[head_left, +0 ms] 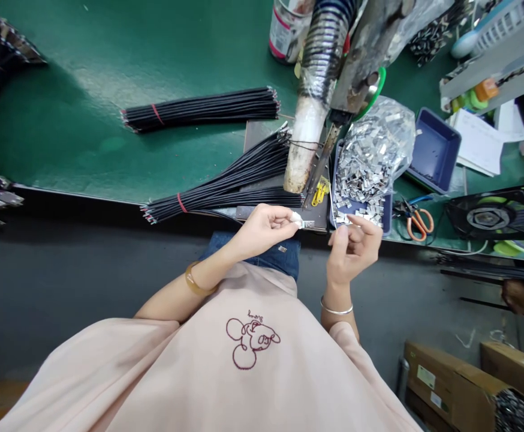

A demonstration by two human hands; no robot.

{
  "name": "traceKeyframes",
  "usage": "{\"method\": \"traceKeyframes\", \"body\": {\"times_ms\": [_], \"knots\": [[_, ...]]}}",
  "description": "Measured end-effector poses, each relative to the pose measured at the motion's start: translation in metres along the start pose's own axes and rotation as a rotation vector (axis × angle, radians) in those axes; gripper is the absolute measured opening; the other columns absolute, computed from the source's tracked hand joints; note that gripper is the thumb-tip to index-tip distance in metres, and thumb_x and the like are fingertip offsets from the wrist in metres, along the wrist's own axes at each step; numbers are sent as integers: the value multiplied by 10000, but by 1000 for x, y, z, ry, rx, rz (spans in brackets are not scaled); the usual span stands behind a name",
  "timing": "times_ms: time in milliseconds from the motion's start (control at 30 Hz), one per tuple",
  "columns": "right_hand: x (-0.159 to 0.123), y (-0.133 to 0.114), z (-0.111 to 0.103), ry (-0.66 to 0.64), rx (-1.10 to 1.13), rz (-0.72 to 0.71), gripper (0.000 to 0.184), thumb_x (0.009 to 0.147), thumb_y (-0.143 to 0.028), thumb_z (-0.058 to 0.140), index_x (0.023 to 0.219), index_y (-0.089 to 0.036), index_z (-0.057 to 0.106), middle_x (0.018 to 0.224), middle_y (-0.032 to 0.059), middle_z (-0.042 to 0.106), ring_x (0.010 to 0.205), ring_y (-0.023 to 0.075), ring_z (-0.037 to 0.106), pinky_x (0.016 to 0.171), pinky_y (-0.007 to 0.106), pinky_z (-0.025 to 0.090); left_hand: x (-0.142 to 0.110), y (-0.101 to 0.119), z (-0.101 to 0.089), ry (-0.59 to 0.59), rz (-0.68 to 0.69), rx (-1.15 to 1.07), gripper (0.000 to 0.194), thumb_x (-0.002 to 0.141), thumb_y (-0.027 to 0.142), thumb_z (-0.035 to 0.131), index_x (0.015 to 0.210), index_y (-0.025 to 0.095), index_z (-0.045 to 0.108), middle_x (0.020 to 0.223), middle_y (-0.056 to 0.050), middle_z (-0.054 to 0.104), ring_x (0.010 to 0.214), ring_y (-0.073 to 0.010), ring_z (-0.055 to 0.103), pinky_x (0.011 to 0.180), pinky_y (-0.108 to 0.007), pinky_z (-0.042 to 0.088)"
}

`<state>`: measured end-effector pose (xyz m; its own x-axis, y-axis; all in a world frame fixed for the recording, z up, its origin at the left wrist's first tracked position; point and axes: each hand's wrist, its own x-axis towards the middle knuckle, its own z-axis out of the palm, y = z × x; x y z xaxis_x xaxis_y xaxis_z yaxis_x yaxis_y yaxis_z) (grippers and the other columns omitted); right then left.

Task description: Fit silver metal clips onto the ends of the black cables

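My left hand (268,227) is closed in a pinch at the table's front edge, with white wrapping on a fingertip. A small flat silver metal piece (308,224) sticks out past its fingertips. One black wire (226,215) runs toward this hand from the bundle; whether the fingers also grip it is hidden. My right hand (354,247) is raised just in front of the blue tray (387,216) of small metal pieces (358,177). Thumb and index finger pinch a thin pale strand (333,210). Left of the hands lies a banded, fanned-out bundle of black wires (226,183).
Above the work spot hang a ribbed duct (322,54) and a clamped tool (329,150). Another wire bundle (203,110) lies behind. Rightward are an empty-looking blue tray (435,150), orange-handled pliers (419,225) and a fan (496,219). A jar (289,30) stands at the back.
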<state>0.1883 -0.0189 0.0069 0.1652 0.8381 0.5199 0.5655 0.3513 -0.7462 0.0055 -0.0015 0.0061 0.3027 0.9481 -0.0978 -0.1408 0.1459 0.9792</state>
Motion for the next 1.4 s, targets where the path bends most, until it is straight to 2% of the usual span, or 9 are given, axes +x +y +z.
{"method": "traceKeyframes", "body": {"times_ms": [67, 133, 233, 300, 500, 800, 1033, 1200, 1400], "knots": [[-4, 0, 1, 21, 58, 3, 153, 980, -274, 561, 1130, -254, 583, 740, -45, 710, 541, 105, 674, 525, 238, 543, 2, -2, 1, 20, -23, -30, 171, 810, 261, 654, 728, 111, 661, 529, 63, 387, 492, -40, 277, 466, -197, 214], [-5, 1, 4, -35, 64, -24, 108, 957, -228, 604, 1062, -252, 607, 897, -9, 772, 700, 131, 756, 652, 268, 621, 4, -4, 2, 41, -29, -50, 171, 796, 268, 665, 723, 114, 664, 526, 61, 397, 490, -42, 286, 467, -198, 226], [-5, 2, 9, -147, -5, -130, 56, 909, -189, 665, 934, -235, 646, 1032, 33, 788, 946, 179, 776, 798, 315, 643, 7, -5, 4, 81, -6, -54, 168, 787, 270, 676, 710, 121, 669, 552, 42, 465, 509, -51, 349, 489, -198, 281], [-3, 2, 13, -169, -50, -196, 62, 905, -172, 655, 886, -230, 644, 1063, 46, 791, 1010, 195, 767, 829, 333, 640, 9, -6, 5, 105, 7, -47, 163, 776, 261, 685, 690, 123, 666, 593, 20, 531, 541, -61, 413, 520, -201, 332], [2, 2, 19, -180, -55, -224, 100, 899, -148, 627, 862, -239, 608, 1121, 53, 790, 915, 181, 785, 777, 320, 647, 14, -5, 10, 189, -8, -111, 148, 717, 255, 721, 678, 131, 651, 653, 2, 613, 600, -78, 525, 594, -199, 433], [9, -1, 22, -202, -25, -195, 117, 900, -167, 629, 820, -243, 589, 1138, 56, 785, 884, 189, 788, 801, 357, 660, 17, -6, 10, 229, 1, -135, 104, 718, 219, 704, 725, 134, 647, 641, 30, 557, 594, -60, 496, 590, -184, 419], [9, -5, 16, -246, -4, -198, 130, 878, -135, 639, 813, -237, 589, 1189, 66, 768, 907, 193, 790, 813, 347, 665, 17, 1, 10, 224, -17, -135, 106, 717, 221, 677, 697, 133, 622, 609, 38, 535, 568, -54, 468, 574, -188, 393], [7, -4, 12, -309, -17, -204, 152, 884, -130, 614, 807, -241, 543, 1218, 85, 756, 923, 207, 791, 760, 330, 663, 15, 6, 9, 146, -58, -93, 116, 734, 203, 644, 660, 146, 575, 533, 69, 463, 484, -36, 359, 503, -187, 309], [8, -4, 11, -304, -16, -184, 126, 904, -158, 598, 816, -241, 561, 1175, 77, 769, 896, 196, 789, 796, 342, 660, 15, 0, 10, 162, -55, -66, 120, 729, 230, 669, 688, 142, 599, 624, 29, 535, 575, -67, 467, 570, -200, 363]]}}
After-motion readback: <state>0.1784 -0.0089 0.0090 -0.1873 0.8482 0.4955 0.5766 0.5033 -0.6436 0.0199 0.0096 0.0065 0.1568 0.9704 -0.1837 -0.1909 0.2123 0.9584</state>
